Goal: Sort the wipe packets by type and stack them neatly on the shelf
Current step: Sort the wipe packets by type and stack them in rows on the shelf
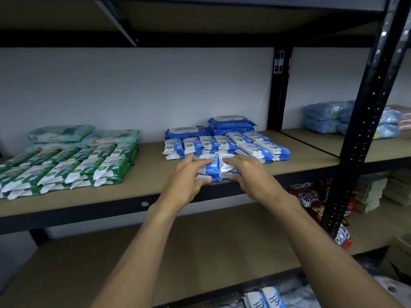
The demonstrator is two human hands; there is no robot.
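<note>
Head view shows both hands at the near edge of the middle shelf (151, 176), on a small stack of blue packets (214, 166). The left hand (189, 174) grips the left side of this stack, with fingers curled over the top and the thumb at the near end. The right hand (242, 172) grips the right side in the same way. The stack stands just in front of the blue rows (226, 144), which lie before the big dark blue packs (231, 124), and it is well apart from the green packets (66, 166) on the left. To do this step well, I think the two hands should press the sides evenly, so that the packets sit square one over another. Then they should slide the stack farther in until it touches the blue rows and lines up with them. The packets look soft and smooth, so a too strong squeeze may push the upper ones out. I cannot count the packets in the stack, because the hands cover its sides. The small print is too blurred to read. More blue packets (264, 298) lie below, cut off by the bottom border, so their number is not clear.
</note>
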